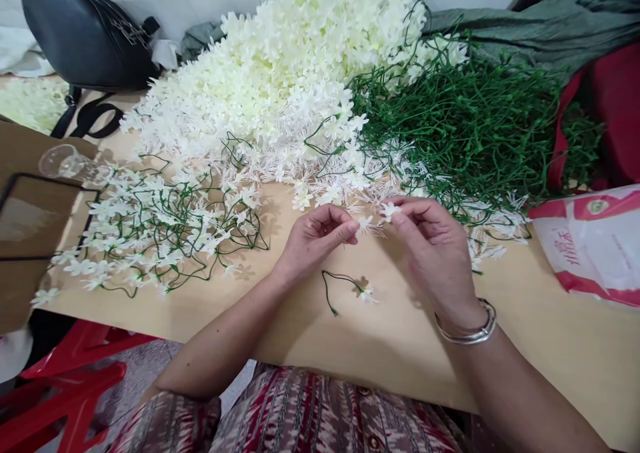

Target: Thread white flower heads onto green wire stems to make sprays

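Between thumb and forefinger, my left hand (320,239) pinches a small white stamen piece (369,225) whose thin prongs point right. My right hand (440,246), with a silver bangle at its wrist, holds a white artificial flower head (389,211) by its edge, just above and right of the stamen piece. On the table below them lies a green stem (345,277) with a white flower at its right end. Beyond my fingers spread loose white stamens (290,143) and a tall heap of cream-white flower heads (300,53).
At left lies a pile of flowered stems (165,226), near a clear plastic cup (70,165) and a cardboard box (30,226). Green stems (480,126) are heaped at right. A pink-and-white packet (595,246), black bag (90,33) and red stool (75,386) surround the work area.
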The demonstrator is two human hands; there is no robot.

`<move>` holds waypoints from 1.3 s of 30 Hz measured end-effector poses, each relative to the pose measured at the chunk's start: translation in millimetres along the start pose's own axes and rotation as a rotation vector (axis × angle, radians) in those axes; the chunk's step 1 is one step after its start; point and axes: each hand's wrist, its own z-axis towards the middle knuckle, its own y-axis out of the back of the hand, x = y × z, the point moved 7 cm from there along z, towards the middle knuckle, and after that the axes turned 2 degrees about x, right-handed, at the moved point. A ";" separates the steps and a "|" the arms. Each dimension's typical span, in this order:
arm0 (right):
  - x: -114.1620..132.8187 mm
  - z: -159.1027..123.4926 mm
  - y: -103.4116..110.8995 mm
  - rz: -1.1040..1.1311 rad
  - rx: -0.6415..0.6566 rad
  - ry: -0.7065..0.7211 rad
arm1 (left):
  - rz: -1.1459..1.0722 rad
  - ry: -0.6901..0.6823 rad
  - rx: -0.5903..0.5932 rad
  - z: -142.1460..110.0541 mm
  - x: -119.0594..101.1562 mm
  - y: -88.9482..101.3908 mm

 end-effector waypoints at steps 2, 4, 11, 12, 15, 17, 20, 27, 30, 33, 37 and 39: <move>7.8 0.8 8.4 -0.169 -0.073 0.123 | -0.003 -0.029 -0.088 0.4 -3.2 7.1; 14.8 1.0 9.9 -0.381 -0.083 0.242 | -0.010 -0.057 -0.155 0.1 -5.4 13.5; 22.6 -1.2 2.5 -0.624 -0.005 0.431 | -0.054 -0.085 -0.209 -1.0 -0.7 21.7; 23.8 -2.7 -1.4 -0.606 0.064 0.430 | -0.070 -0.087 -0.214 -0.8 0.3 22.5; 24.4 -12.5 -19.4 -0.547 0.395 0.333 | -0.100 -0.128 -0.229 0.5 0.5 25.1; 23.7 -22.7 -29.3 -0.552 0.581 0.250 | -0.088 -0.145 -0.251 1.6 0.5 27.7; 21.7 -27.5 -32.4 -0.620 0.600 0.220 | -0.046 -0.149 -0.283 2.3 1.0 30.5; -0.7 -6.7 -30.2 -0.941 0.202 0.380 | 0.032 -0.138 -0.255 -2.2 5.5 21.9; 4.1 -7.4 -33.3 -0.863 0.167 0.418 | 0.081 -0.106 -0.270 -4.5 9.4 20.3; 16.3 -11.4 -28.5 -0.608 0.122 0.373 | 0.081 -0.076 -0.276 -5.3 13.2 20.4; 15.9 -14.9 -24.9 -0.348 0.101 0.203 | 0.073 -0.072 -0.250 -5.6 16.6 17.7; 13.8 -15.1 -25.0 -0.327 0.081 0.166 | 0.070 -0.078 -0.222 -5.7 18.4 14.2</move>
